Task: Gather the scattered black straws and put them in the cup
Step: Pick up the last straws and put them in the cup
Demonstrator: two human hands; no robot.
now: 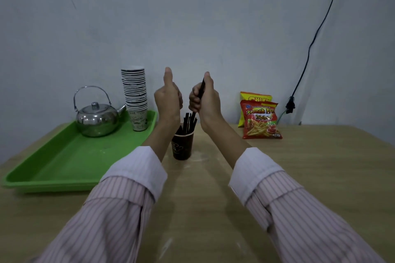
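A dark brown paper cup (182,145) stands on the wooden table (299,177), between my two forearms. Several black straws (188,123) stick up out of it. My right hand (205,97) is raised above and just right of the cup, fist closed around a black straw (202,87) that points down toward the cup's mouth. My left hand (168,96) is held up beside it, above the cup's left side, fingers curled and thumb pointing up, holding nothing.
A green tray (64,162) at the left carries a steel kettle (97,117) and a tall stack of paper cups (135,96). Two snack bags (259,117) lean on the wall at the back right. A black cable (310,49) runs down the wall.
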